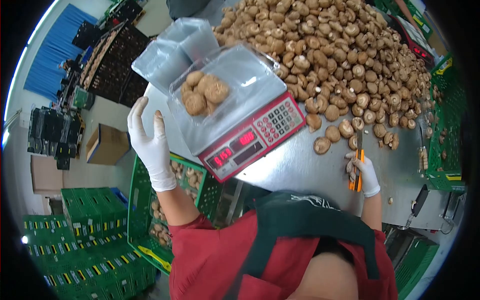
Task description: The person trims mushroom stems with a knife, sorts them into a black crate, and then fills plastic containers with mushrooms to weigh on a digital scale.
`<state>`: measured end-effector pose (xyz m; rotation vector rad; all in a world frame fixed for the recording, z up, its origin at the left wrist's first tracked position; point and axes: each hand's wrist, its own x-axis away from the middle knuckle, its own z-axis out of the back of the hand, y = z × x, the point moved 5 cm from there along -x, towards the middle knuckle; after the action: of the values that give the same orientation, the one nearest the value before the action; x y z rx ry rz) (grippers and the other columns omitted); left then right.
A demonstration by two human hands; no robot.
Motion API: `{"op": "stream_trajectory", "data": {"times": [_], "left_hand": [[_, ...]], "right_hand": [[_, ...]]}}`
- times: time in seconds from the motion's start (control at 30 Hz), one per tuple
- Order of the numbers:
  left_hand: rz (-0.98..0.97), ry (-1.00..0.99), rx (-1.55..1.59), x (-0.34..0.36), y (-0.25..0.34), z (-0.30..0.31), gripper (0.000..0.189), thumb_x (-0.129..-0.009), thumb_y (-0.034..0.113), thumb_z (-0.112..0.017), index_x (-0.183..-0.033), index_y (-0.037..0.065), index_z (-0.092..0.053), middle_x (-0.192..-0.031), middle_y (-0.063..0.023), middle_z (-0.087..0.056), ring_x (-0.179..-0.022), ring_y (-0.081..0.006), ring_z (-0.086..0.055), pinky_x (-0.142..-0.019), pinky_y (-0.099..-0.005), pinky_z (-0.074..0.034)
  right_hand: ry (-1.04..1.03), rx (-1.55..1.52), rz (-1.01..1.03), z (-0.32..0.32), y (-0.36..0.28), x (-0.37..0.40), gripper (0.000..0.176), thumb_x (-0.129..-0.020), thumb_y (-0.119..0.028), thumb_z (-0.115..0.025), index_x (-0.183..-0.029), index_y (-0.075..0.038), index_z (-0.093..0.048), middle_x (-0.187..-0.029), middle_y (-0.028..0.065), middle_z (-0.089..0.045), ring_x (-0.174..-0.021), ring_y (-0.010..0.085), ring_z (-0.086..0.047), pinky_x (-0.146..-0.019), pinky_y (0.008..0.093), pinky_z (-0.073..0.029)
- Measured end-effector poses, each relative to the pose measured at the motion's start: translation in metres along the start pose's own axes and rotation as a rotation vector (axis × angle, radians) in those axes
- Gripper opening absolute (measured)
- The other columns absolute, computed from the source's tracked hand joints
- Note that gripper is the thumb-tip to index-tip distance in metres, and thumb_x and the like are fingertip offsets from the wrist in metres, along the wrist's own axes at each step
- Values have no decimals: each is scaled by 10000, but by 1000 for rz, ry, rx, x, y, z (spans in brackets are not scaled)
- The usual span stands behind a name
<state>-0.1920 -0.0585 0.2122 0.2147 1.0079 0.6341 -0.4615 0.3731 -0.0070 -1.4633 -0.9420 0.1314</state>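
We hold the left hand (150, 145) raised beside the scale (252, 145), near the tray (175, 100). The left hand is in a white glove; its fingers are apart, the thumb set off from the others, and grip nothing. We hold the orange-handled cutter (356, 172) in the right hand (369, 176), also gloved in white. The right fingers are clamped on the cutter and on small mushroom pieces (350, 167); the blade points away from us, toward the heap.

The clear tray rests on the scale platform and carries a small group of mushrooms (206, 94). The scale sits at an angle on the metal desk (300, 175). Two red displays are lit; the right one reads 0.00.

Empty clear containers (172, 50) stand beside the scale on its far left side. The large mushroom heap (345, 60) covers the far part of the desk, with loose mushrooms at its near edge, close to the cutter. Below the desk edge, between us and the scale, a green crate (134, 200) holds more mushrooms.
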Motion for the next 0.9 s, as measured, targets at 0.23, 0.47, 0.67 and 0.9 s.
{"op": "stream_trajectory", "data": {"times": [0.23,0.47,0.67,0.9], "left_hand": [[15,-70,141,49,34,-27,367,-823,-45,-619,-1185,6,-600,-1212,-133,-611,-1172,-280,-564,-1042,-381,-405],[283,-572,609,152,92,-132,462,-778,-60,-616,-1234,-11,-561,-1231,-185,-592,-1169,-334,-565,-1029,-401,-422],[-125,-954,473,212,153,-208,836,-746,84,-740,-1449,-17,-300,-1459,-273,-330,-1370,-433,-320,-1133,-465,-296],[-165,-926,497,209,198,-239,856,-731,69,-764,-1454,5,-311,-1448,-260,-306,-1357,-407,-332,-1131,-435,-291]], "right_hand": [[-22,-22,6,3,1,1,249,-968,-167,-512,-1117,26,-562,-710,57,-589,-456,76,-483,-436,212,-417],[-37,-78,-4,4,3,3,231,-956,-150,-540,-1118,12,-574,-705,27,-569,-473,65,-482,-433,217,-410],[249,-24,64,59,-13,52,252,-911,-100,-527,-1125,8,-607,-698,30,-578,-493,63,-517,-439,209,-429],[788,-223,321,188,-16,102,340,-876,-10,-442,-1178,26,-595,-1011,111,-655,-868,160,-653,-742,269,-532]]}}
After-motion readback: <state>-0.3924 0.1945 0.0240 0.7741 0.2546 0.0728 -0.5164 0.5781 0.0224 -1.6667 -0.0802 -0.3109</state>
